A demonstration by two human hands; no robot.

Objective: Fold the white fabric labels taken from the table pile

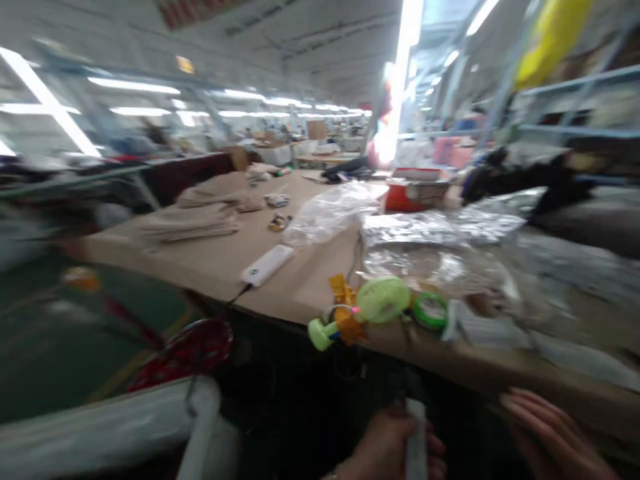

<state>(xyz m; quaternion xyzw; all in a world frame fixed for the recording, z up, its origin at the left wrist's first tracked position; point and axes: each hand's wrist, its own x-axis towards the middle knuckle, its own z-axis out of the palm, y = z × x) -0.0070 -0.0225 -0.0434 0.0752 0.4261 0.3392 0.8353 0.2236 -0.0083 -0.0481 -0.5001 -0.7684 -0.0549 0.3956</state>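
Low in the view, my left hand [385, 443] is closed around a slim, whitish, flat object [416, 440]. The thumb presses on one side and the fingers wrap the other; its kind cannot be made out. My right hand [555, 433] is beside the table's front edge, fingers stretched out and close together, with nothing visible in it. Whether it touches the table is unclear. Above the hands, a light-green small fan [383, 300] lies at the table edge with orange material around its handle. A green tape roll [430, 311] lies beside it.
The brown-covered table [210, 267] bears a white power strip [267, 265], folded beige cloth [195, 217], clear plastic [330, 213], silvery wrapping [430, 233] and a red box [416, 190]. A red patterned stool [193, 350] and a white-wrapped roll [110, 427] stand at left.
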